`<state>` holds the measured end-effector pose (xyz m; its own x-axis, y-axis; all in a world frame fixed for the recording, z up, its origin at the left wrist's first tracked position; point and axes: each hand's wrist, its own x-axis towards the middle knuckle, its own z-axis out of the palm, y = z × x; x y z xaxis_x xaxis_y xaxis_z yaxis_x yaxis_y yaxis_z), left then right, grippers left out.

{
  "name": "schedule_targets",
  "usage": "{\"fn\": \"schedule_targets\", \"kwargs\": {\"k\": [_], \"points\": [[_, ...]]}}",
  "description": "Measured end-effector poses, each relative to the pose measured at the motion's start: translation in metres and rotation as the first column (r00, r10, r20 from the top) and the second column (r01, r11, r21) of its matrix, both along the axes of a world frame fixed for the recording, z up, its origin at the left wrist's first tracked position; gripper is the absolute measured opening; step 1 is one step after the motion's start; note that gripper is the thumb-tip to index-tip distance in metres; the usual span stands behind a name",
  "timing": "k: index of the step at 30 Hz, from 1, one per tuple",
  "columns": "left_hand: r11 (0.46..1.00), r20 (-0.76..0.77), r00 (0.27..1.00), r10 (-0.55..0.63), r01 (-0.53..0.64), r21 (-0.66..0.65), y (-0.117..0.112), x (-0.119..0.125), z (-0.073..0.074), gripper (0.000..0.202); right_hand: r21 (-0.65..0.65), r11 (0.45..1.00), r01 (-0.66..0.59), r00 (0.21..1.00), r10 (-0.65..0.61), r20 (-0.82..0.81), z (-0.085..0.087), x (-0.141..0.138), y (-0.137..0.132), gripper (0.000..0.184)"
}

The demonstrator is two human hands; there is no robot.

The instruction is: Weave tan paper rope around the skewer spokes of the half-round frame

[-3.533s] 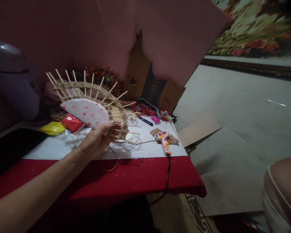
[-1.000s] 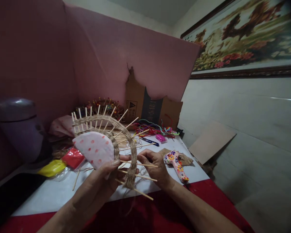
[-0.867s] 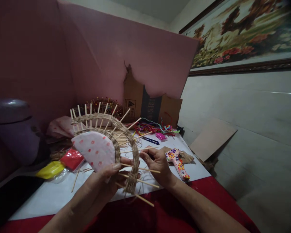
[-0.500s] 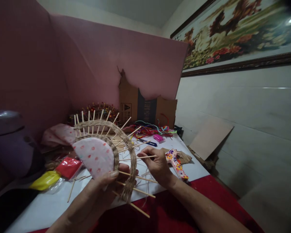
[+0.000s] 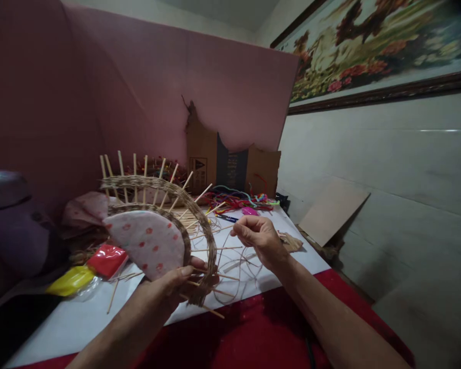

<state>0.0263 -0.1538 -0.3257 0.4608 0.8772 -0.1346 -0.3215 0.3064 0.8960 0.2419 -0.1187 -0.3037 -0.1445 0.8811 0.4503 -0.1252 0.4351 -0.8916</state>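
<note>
My left hand (image 5: 171, 287) is closed on the lower right part of a half-round woven piece, thumb in front and fingers behind. The piece has a white fabric panel (image 5: 148, 241) with red dots, two bands of brown twine weaving (image 5: 210, 241), and wooden sticks (image 5: 146, 166) fanning outward. To its right, my right hand (image 5: 261, 241) hangs above the table with thumb and forefinger pinched on a thin strand of twine (image 5: 226, 240). The strand runs down from the fingertips beside the sticks. Part of the weaving's lower end is hidden by my left fingers.
A red packet (image 5: 107, 260) and a yellow packet (image 5: 71, 281) lie at left near a purple appliance (image 5: 17, 241). Colourful cords (image 5: 234, 196), a utility knife (image 5: 227, 218) and a pink packet (image 5: 249, 210) lie behind. Torn cardboard (image 5: 203, 159) stands at the back.
My right hand has moved up from a stick's end, with twine now showing at its fingertips. The woven piece has turned slightly and shifted left in view.
</note>
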Motion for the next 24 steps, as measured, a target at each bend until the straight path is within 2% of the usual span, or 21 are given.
{"fn": "schedule_targets", "kwargs": {"k": [2,4,7,10,13,18,21,24], "points": [[1.0,-0.021,1.0,-0.005,0.005,-0.01,-0.002,0.0,0.003,0.024,0.031,0.999,0.031,0.997,-0.033,0.074,0.003,0.0,-0.002,0.024],[0.999,-0.046,0.999,-0.013,0.012,-0.034,-0.005,0.0,0.006,0.024,0.104,0.989,0.101,0.979,-0.117,0.165,0.004,0.0,-0.004,0.023],[0.993,-0.06,0.997,-0.05,0.043,-0.108,-0.008,0.0,0.01,0.023,0.269,0.943,0.197,0.918,-0.273,0.287,0.004,0.0,-0.006,0.019],[0.984,-0.057,0.994,-0.091,0.081,-0.161,-0.011,0.0,0.013,0.02,0.351,0.911,0.216,0.889,-0.332,0.316,0.003,0.001,-0.004,0.017],[0.979,-0.021,0.993,-0.12,0.115,-0.167,-0.012,-0.001,0.014,0.02,0.307,0.93,0.2,0.917,-0.288,0.277,0.002,0.005,0.001,0.017],[0.972,0.071,0.983,-0.167,0.177,-0.152,-0.014,-0.005,0.015,0.022,0.092,0.993,0.074,0.983,-0.088,0.16,0.0,0.011,0.011,0.018],[0.969,0.115,0.977,-0.181,0.197,-0.151,-0.015,-0.007,0.014,0.022,-0.03,1.0,0.001,0.996,0.002,0.086,-0.004,0.007,0.012,0.018],[0.96,0.137,0.967,-0.214,0.234,-0.151,-0.015,-0.007,0.013,0.021,-0.05,0.998,-0.033,0.997,0.036,0.065,-0.009,-0.003,0.009,0.019]]}}
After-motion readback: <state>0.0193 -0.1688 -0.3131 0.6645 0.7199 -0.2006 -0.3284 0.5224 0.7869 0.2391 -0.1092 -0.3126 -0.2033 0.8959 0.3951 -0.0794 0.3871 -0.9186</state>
